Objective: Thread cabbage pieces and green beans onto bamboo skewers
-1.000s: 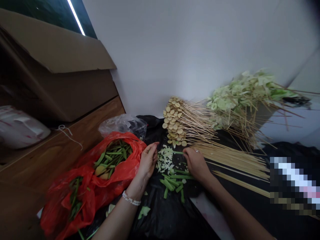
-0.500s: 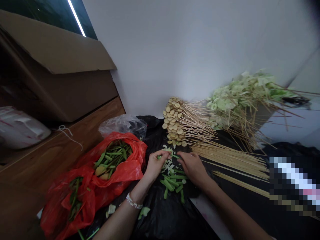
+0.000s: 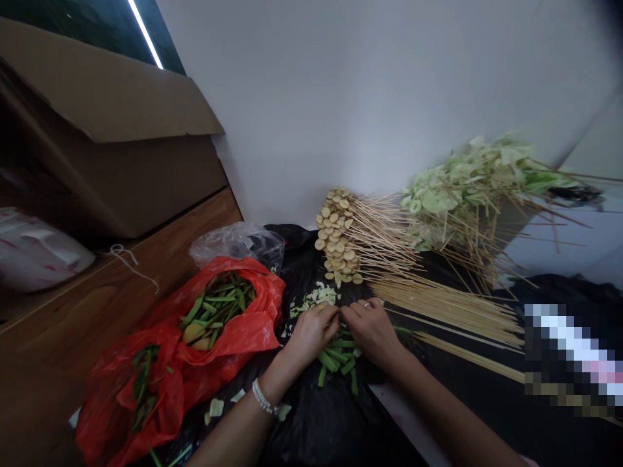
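Hands close together, the left hand [image 3: 311, 334] and right hand [image 3: 372, 332] curl narrowly, fingertips meeting above cut green stalks [image 3: 335, 357] on black plastic sheeting [image 3: 311, 421], beside shredded pale greens [image 3: 314, 298]; anything pinched between them is hidden.

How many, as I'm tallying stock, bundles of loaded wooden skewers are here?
2: one of round tan slices at the middle of the view, and one of pale green leafy pieces to its right. Others could be hidden beneath them.
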